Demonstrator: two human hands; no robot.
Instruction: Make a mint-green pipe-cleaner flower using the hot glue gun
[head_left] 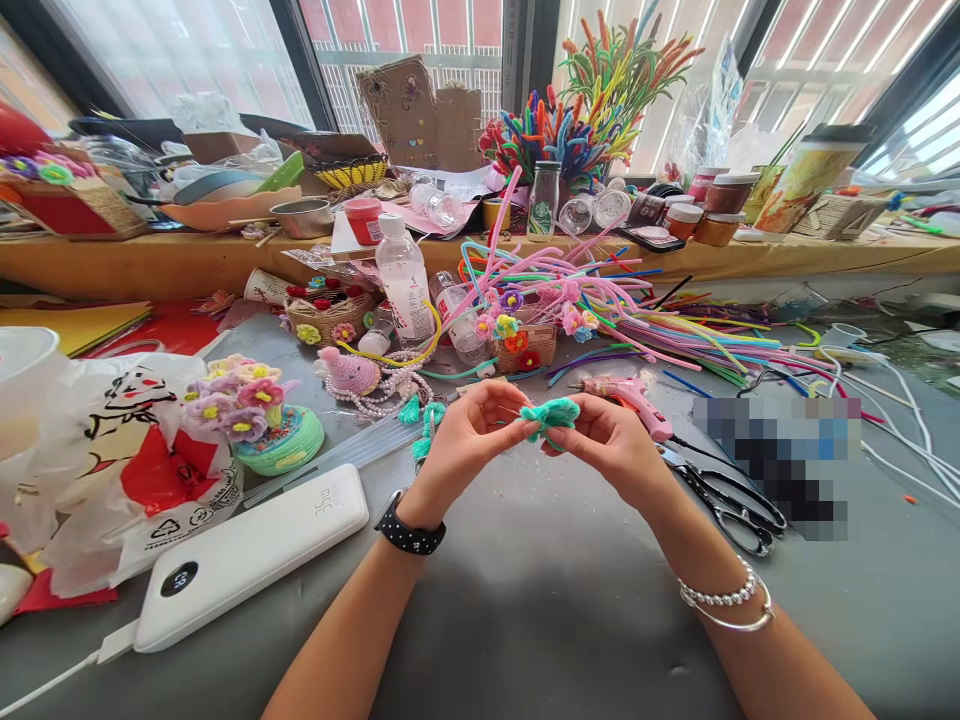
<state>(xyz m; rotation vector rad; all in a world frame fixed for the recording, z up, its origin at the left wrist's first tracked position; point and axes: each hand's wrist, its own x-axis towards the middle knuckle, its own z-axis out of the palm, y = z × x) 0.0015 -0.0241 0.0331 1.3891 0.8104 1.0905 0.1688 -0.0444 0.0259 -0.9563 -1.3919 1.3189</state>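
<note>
Both my hands meet over the grey table (pixel 540 600). My left hand (pixel 469 435) and my right hand (pixel 611 445) pinch a small teal pipe-cleaner shape (pixel 551 415) between their fingertips, each closed on one side of it. More teal pipe-cleaner pieces (pixel 427 425) lie just left of my left hand. A pink glue gun (pixel 630 395) rests right behind my right hand, and black scissors (pixel 731 500) lie to its right.
A white power bank (pixel 247 555) with a cable sits at the left, beside a plastic bag (pixel 127 460) and a pipe-cleaner flower pot (pixel 259 415). A heap of coloured pipe cleaners (pixel 637 310), small baskets (pixel 330 315), bottles (pixel 405 280) and a cluttered wooden shelf (pixel 187 260) fill the back.
</note>
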